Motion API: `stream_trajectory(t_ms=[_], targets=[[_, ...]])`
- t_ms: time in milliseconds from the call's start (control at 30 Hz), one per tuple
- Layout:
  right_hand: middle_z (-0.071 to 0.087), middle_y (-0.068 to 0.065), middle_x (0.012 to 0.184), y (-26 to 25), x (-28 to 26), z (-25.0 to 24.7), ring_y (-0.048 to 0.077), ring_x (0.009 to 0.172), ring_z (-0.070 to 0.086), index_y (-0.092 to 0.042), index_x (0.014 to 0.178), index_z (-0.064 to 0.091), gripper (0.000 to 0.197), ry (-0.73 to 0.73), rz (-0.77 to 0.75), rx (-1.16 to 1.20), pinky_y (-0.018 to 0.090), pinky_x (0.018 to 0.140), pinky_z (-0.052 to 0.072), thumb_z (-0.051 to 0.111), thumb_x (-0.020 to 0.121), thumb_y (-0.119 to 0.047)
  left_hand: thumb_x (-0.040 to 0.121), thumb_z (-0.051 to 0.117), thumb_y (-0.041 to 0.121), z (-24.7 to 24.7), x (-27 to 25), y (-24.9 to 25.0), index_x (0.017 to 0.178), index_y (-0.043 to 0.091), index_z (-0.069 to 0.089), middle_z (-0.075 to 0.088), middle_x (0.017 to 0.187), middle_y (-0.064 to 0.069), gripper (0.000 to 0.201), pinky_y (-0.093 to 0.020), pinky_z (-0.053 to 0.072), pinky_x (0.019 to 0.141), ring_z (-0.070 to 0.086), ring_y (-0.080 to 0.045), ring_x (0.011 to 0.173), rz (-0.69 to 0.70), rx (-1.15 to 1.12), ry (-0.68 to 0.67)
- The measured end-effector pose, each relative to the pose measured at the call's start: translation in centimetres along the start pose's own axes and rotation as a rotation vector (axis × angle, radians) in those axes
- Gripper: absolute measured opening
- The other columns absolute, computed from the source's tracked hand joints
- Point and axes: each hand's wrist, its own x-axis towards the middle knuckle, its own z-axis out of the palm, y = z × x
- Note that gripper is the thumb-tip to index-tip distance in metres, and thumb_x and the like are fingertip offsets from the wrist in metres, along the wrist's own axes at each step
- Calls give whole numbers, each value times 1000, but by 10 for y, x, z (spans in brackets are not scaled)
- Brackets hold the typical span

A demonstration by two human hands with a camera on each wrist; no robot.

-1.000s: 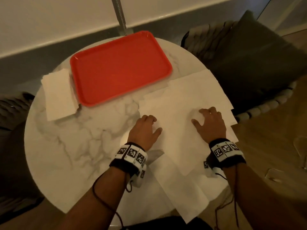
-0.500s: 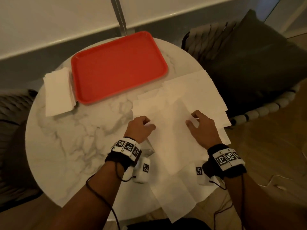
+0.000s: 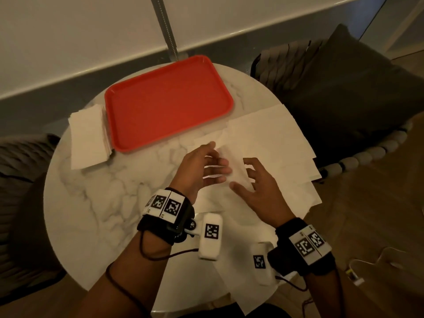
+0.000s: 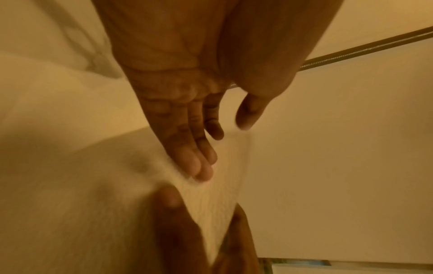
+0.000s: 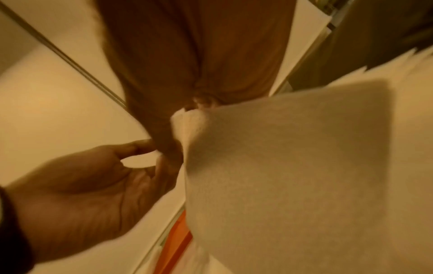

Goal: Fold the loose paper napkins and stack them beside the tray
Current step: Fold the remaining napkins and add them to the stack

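A white napkin [image 3: 237, 167] is lifted off the loose pile [image 3: 275, 138] on the right half of the round marble table [image 3: 103, 198]. My right hand [image 3: 253, 180] pinches its edge, seen close in the right wrist view as the sheet [image 5: 281, 166] hanging from the right hand [image 5: 181, 129]. My left hand [image 3: 206, 166] is beside it, palm turned toward the sheet, its straight fingers [image 4: 203, 166] touching the napkin [image 4: 218, 194]. A stack of folded napkins [image 3: 88, 136] lies left of the red tray [image 3: 167, 102].
Several loose napkins overhang the table's near right edge [image 3: 241, 290]. A dark cushioned chair [image 3: 344, 88] stands close on the right, another dark seat [image 3: 20, 161] on the left. A metal pole [image 3: 166, 26] rises behind the tray against the wall.
Both hands have risen from lying flat on the pile. My right hand has taken hold of one napkin and lifted it; my left hand has turned sideways against it.
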Motion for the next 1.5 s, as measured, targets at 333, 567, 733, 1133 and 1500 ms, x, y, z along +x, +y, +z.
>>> stream_trajectory(t_ms=[333, 567, 733, 1133, 1500], targets=[[71, 2, 113, -15, 17, 63, 19, 100, 69, -26, 119, 52, 29, 24, 134, 224, 45, 88, 57, 64, 93, -20, 96, 57, 43, -80, -19, -51, 113, 18, 67, 75, 106, 2, 32, -38, 58, 82, 72, -17, 97, 69, 219, 45], [72, 7, 100, -39, 36, 121, 24, 83, 72, -15, 114, 54, 22, 45, 94, 196, 33, 72, 59, 61, 93, -15, 96, 60, 38, -205, 6, -12, 96, 24, 68, 75, 93, 4, 16, -37, 57, 78, 70, -14, 87, 385, 355, 332], [74, 4, 96, -43, 44, 120, 20, 76, 73, -18, 111, 56, 41, 246, 63, 125, 21, 61, 58, 66, 77, -38, 94, 58, 46, -318, 58, 44, 94, -2, 60, 69, 95, -22, 48, -54, 58, 75, 67, -36, 87, 367, 447, 546], [71, 0, 101, -17, 31, 106, 20, 72, 71, -31, 102, 55, 14, 456, 198, -189, 13, 54, 52, 62, 92, -25, 91, 63, 46, -406, 155, 82, 97, 9, 61, 69, 101, -14, 37, -38, 50, 89, 62, -35, 97, 155, 754, 667], [58, 4, 107, 8, 15, 54, 26, 92, 58, -20, 110, 58, 24, 497, 277, -535, 33, 71, 44, 67, 88, -26, 102, 40, 47, -367, 101, 85, 126, 2, 53, 54, 134, -25, 53, -44, 39, 100, 50, -42, 123, 103, 655, 826]])
